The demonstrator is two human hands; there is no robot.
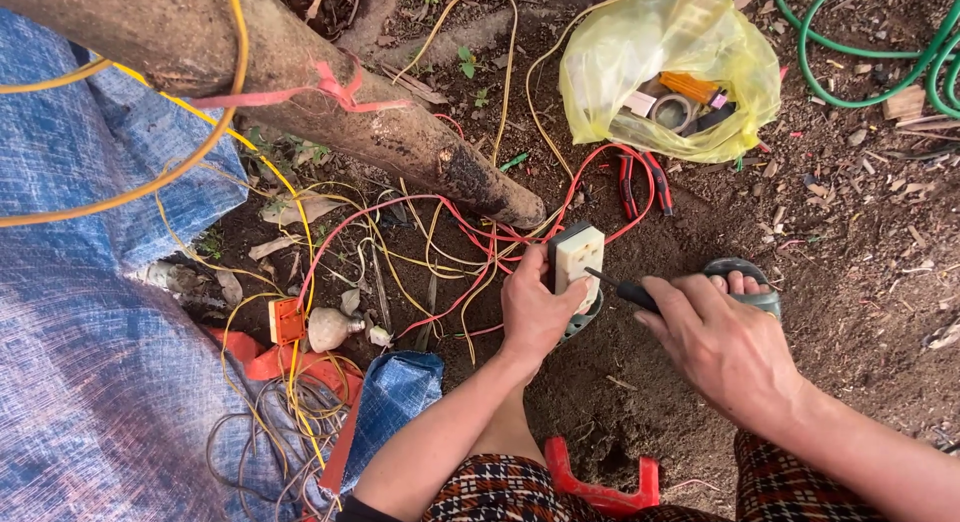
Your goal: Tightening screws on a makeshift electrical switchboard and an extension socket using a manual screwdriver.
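Observation:
My left hand (533, 307) grips a cream-coloured wall socket (577, 257) in a dark frame, held upright just above the dirt. Red and yellow wires (470, 244) run from behind it toward the left. My right hand (722, 347) holds a screwdriver with a black handle (636, 296); its thin shaft points left and its tip touches the socket's lower face. Both forearms reach in from the bottom, over knees in checked fabric.
A leaning tree trunk (300, 77) crosses the top left. A blue tarp (90, 362) covers the left. A yellow plastic bag (670, 72) with tape and tools lies at top; red-handled pliers (640, 182) below it. A green hose (880, 52) is top right, a red stool (600, 487) below.

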